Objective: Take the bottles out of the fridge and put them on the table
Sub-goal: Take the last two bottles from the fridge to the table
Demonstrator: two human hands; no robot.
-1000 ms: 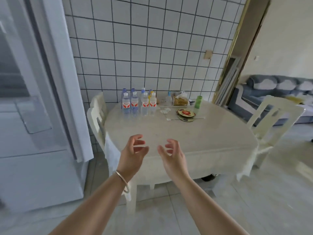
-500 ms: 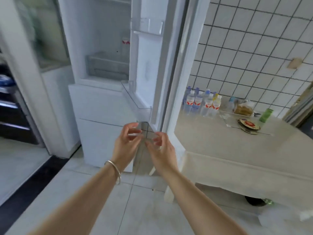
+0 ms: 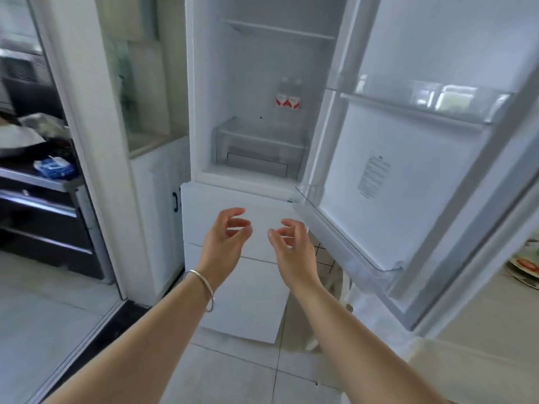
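The white fridge [image 3: 242, 176] stands open straight ahead. Two clear water bottles [image 3: 288, 96] with red-and-white labels stand side by side at the back right of its lower shelf. Both my hands are raised in front of the closed lower drawers, well below the bottles. My left hand [image 3: 224, 242], with a silver bangle on the wrist, is empty with curled, parted fingers. My right hand [image 3: 294, 246] is empty too, fingers apart. The table [image 3: 490, 330] shows only as a pale corner at the right edge.
The open fridge door [image 3: 408, 176] swings out on the right, its clear door bin [image 3: 350, 255] close to my right hand. A clear crisper drawer [image 3: 259, 147] sits below the bottles. A dark kitchen counter [image 3: 38, 182] lies to the left. A patterned plate [image 3: 525, 268] rests on the table.
My view has swung left from the table to the open fridge. Both hands stayed empty and moved apart, now raised toward the fridge front.
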